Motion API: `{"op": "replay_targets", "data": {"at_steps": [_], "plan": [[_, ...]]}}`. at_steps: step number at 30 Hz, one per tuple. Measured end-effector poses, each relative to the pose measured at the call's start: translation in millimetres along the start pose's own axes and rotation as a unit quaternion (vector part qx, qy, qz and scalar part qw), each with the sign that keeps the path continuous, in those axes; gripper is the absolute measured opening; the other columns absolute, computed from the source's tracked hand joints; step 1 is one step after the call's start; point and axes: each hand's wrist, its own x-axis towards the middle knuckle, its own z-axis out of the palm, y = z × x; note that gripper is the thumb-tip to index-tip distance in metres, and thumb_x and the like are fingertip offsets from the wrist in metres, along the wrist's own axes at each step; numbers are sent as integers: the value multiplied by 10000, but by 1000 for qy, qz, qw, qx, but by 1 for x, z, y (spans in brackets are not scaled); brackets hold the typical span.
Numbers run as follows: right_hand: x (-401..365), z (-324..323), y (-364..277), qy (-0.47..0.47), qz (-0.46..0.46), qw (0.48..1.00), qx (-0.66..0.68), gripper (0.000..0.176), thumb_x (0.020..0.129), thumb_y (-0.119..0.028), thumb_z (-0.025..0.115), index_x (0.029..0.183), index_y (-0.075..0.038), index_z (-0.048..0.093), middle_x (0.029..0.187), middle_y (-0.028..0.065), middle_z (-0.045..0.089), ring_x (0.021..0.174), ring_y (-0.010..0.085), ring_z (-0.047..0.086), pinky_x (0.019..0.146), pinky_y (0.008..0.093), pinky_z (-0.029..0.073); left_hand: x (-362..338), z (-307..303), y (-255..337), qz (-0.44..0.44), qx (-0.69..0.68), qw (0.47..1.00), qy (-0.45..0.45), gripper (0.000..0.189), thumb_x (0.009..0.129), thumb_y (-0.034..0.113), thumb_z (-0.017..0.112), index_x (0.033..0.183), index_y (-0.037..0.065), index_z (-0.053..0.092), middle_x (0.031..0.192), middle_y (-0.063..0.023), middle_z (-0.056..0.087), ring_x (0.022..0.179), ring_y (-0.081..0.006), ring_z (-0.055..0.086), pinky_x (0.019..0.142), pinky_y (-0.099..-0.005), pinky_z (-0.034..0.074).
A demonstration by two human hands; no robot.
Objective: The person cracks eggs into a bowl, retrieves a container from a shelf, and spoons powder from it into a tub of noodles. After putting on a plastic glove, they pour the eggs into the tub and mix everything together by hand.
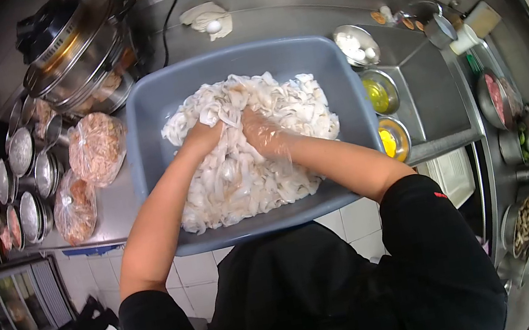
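Observation:
A large grey-blue plastic tub stands in front of me, holding a heap of pale, wet strips that look like sliced squid. Both hands are pushed into the middle of the heap, close together. My left hand enters from the left, and its fingers are buried among the strips. A clear plastic glove covers my right hand, which reaches in from the right. Its fingers are also sunk in the strips, so I cannot see whether either hand grips them.
Left of the tub lie bags of pinkish meat, stacked metal bowls and a large steamer pot. On the right are a bowl of eggs, bowls of yellow liquid and a sink. An egg rests on a cloth behind.

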Motion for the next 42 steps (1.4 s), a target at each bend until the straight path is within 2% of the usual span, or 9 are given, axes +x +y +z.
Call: {"op": "replay_targets", "data": {"at_steps": [3, 5, 11, 15, 29, 31, 35, 37, 42], "plan": [[0, -13, 27, -9, 4, 1000, 23, 408, 873, -174, 636, 1232, 7, 567, 1230, 247, 603, 1140, 362, 602, 981, 372, 486, 6, 11, 27, 114, -175, 978, -5, 574, 994, 390, 549, 1443, 39, 481, 1414, -107, 550, 1287, -237, 516, 1073, -339, 394], [-16, -14, 52, 203, -274, 940, -15, 344, 867, -179, 639, 1161, -1, 646, 1200, 218, 635, 1111, 357, 618, 922, 412, 509, 8, 15, 55, 160, -213, 963, -51, 556, 983, 359, 575, 1428, 37, 491, 1380, -109, 578, 1238, -240, 553, 1044, -337, 421], [-89, -57, 53, 6, 117, 991, -57, 273, 831, -167, 642, 1046, -14, 712, 1046, 222, 708, 947, 359, 696, 864, 417, 546, 23, 36, 139, 275, 33, 957, -86, 553, 897, 178, 627, 1414, 46, 485, 1370, -190, 581, 1251, -306, 561, 1012, -329, 446], [-154, -60, 27, 13, 206, 977, -59, 365, 817, -176, 663, 1159, -50, 650, 1122, 194, 692, 1039, 361, 679, 880, 466, 539, 40, 103, 157, 479, 353, 789, -156, 686, 804, 154, 704, 1450, 191, 475, 1548, -174, 356, 1437, -349, 342, 1153, -562, 298], [-146, -18, 49, -114, 269, 956, -3, 696, 641, -331, 881, 1207, 21, 681, 1142, 187, 710, 1080, 306, 682, 922, 419, 545, 55, 157, 183, 286, 506, 776, -245, 547, 889, 346, 508, 1274, -29, 611, 1392, -226, 559, 1272, -314, 557, 1029, -390, 453], [-138, -5, 53, -119, 262, 958, 7, 735, 627, -380, 896, 1221, -3, 683, 1150, 166, 713, 1094, 298, 675, 938, 411, 539, 59, 154, 154, 376, 245, 826, -342, 471, 939, 306, 501, 1262, -11, 630, 1304, -195, 635, 1179, -261, 599, 1004, -348, 450], [-92, 49, 88, 149, 291, 945, -23, 384, 722, -302, 775, 1045, -95, 769, 1106, 161, 722, 1047, 290, 680, 992, 347, 486, 38, 137, 127, 306, 217, 864, -335, 696, 998, 557, 421, 1343, -31, 560, 1400, -196, 566, 1247, -241, 564, 993, -347, 461], [-129, -33, 31, -214, 24, 934, -283, 542, 876, -337, 634, 1358, -92, 598, 1158, 133, 714, 1071, 274, 657, 1002, 380, 470, -6, 113, 130, 228, 64, 919, -316, 732, 1019, 595, 364, 1359, -26, 550, 1381, -181, 580, 1252, -269, 549, 1024, -350, 431], [-143, -45, 15, 95, 119, 968, 201, 598, 773, -273, 680, 1336, -94, 592, 1116, 209, 704, 1005, 305, 685, 886, 410, 525, -28, 60, 98, 239, 34, 926, -291, 568, 1022, 417, 461, 1413, 8, 508, 1428, -169, 528, 1228, -270, 539, 1010, -372, 437]]}}
